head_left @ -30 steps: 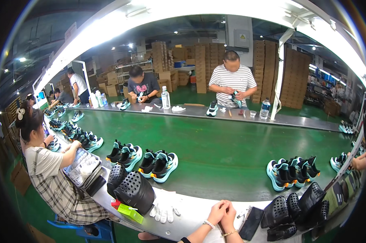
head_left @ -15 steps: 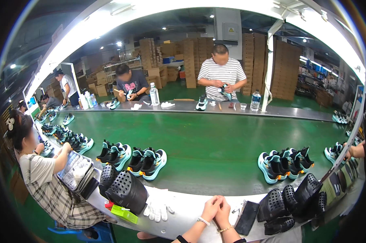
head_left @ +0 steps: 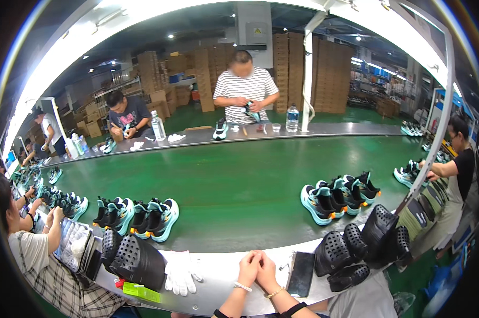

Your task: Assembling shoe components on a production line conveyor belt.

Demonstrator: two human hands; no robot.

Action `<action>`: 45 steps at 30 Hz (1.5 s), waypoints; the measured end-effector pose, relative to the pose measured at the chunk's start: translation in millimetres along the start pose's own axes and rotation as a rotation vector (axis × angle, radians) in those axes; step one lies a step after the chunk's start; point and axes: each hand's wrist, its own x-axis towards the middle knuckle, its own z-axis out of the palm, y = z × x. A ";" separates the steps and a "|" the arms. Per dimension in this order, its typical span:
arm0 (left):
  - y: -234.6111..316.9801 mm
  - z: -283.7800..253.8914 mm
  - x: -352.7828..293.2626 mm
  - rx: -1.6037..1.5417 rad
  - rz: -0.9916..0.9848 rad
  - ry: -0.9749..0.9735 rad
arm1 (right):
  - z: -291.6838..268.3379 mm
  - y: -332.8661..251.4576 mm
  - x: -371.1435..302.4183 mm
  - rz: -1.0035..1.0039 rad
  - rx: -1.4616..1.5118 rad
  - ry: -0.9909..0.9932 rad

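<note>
My left hand (head_left: pixel 248 268) and my right hand (head_left: pixel 266 272) rest together over the pale metal ledge (head_left: pixel 218 289), closed with their fingers pressed against each other. Nothing shows in them. Close by my right hand lies a dark-screened phone (head_left: pixel 301 274), with a small cord or chain between the two. White gloves (head_left: pixel 181 276) lie flat to the left of my hands. Beyond the ledge, black and light-blue sneakers stand on the green surface, one group (head_left: pixel 155 220) at left and another (head_left: pixel 337 197) at right.
Black perforated clog-like pieces stand at left (head_left: pixel 138 261) and right (head_left: pixel 332 253) on the ledge. A bright green box (head_left: pixel 141 291) sits by the left ones. A white post (head_left: pixel 306 79) rises across the green surface. Co-workers handle sneakers opposite; others are at both sides.
The view has turned rightward, so the scene sits further left, and a co-worker at the far right shows more fully. My hands stay together above the ledge.
</note>
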 end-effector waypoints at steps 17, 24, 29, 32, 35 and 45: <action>13.3 12.4 0.0 -0.044 -0.047 0.015 | -6.5 9.7 4.9 0.019 -0.046 -0.035; 4.2 10.2 2.8 -0.075 -0.024 0.012 | -7.1 11.5 5.5 0.019 -0.043 -0.037; 1.4 8.8 4.0 -0.059 -0.023 -0.002 | -8.0 5.9 4.4 0.026 -0.039 -0.036; 3.8 10.0 2.5 -0.043 -0.029 0.008 | -8.6 7.1 4.5 0.046 -0.058 -0.036; 3.8 14.6 3.4 -0.085 -0.022 0.013 | -11.4 11.5 6.7 0.025 -0.054 -0.030; 9.7 19.9 -1.6 -0.122 0.001 0.032 | -12.6 15.6 4.5 0.050 -0.050 -0.028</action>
